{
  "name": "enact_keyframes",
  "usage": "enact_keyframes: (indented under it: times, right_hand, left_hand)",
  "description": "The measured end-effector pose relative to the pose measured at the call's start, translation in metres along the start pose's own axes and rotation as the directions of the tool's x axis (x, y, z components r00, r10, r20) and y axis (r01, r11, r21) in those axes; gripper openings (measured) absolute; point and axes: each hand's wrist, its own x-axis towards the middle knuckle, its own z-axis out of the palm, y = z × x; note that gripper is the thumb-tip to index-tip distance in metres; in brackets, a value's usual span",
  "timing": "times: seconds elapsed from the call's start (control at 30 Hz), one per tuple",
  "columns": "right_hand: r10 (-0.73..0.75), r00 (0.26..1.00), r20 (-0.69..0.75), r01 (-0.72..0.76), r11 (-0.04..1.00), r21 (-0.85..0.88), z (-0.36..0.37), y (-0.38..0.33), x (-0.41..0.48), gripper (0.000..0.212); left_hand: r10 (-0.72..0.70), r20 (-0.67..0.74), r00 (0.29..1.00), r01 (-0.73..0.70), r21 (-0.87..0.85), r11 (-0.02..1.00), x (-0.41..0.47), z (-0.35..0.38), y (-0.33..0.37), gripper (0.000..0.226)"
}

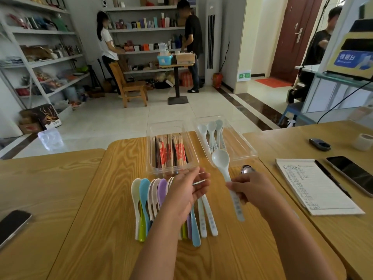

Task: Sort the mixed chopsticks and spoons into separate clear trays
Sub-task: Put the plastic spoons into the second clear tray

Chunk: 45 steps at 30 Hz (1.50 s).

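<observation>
1. Above the wooden table [101,199], just short of the right-hand clear tray [240,144], my right hand [250,187] gripped a pale plastic spoon [221,158]. My fingers were curled round the middle of its handle, and its bowl pointed away from me toward that tray.
2. That tray held three matching pale spoons [212,132], lying lengthwise along its left side.
3. Just to its left, the other clear tray [150,156] was packed with chopsticks [171,150]. I saw no loose chopsticks on the table, so I judged that half of the sorting done.
4. My left hand [189,190] was open, fingers straight and holding nothing. It hovered over the row of coloured spoons [145,199], which lay side by side on the table close to me.
5. A shiny rounded thing [247,169] showed just beyond my right knuckles. It was probably a metal spoon's bowl, though I could not tell whether it lay on the table or was caught in my grip.
6. The step in hand was carrying one spoon to the spoon tray, with many more left in the row.
7. The next move called for reaching over the near rim, laying the spoon alongside the three and letting go. After that I would need to take another from the row.
</observation>
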Motion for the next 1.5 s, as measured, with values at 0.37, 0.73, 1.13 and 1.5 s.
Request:
enact_keyframes:
  times: [0.37, 0.73, 1.13, 1.5]
  right_hand:
    - [-0.037, 0.988, -0.150, 0.015, 0.989, -0.150, 0.014, -0.081, 0.201, 0.019]
    - [0.043, 0.987, -0.155, -0.098, 0.924, -0.370, 0.059, -0.068, 0.282, 0.023]
    - [0.051, 0.988, -0.149, -0.105, 0.918, -0.382, 0.063, -0.056, 0.289, 0.028]
    - [-0.122, 0.974, -0.191, 0.071, 0.965, -0.253, 0.038, -0.085, 0.230, 0.031]
  left_hand:
    - [0.077, -0.096, 0.992, -0.044, 0.301, 0.953, 0.153, 0.014, 0.080, 0.020]
    - [0.031, -0.090, 0.995, -0.008, 0.242, 0.970, 0.216, 0.009, 0.089, 0.016]
    - [0.001, -0.073, 0.997, 0.017, 0.241, 0.970, 0.221, 0.010, 0.078, 0.020]
    - [0.029, -0.036, 0.999, -0.021, 0.202, 0.979, 0.177, 0.014, 0.089, 0.021]
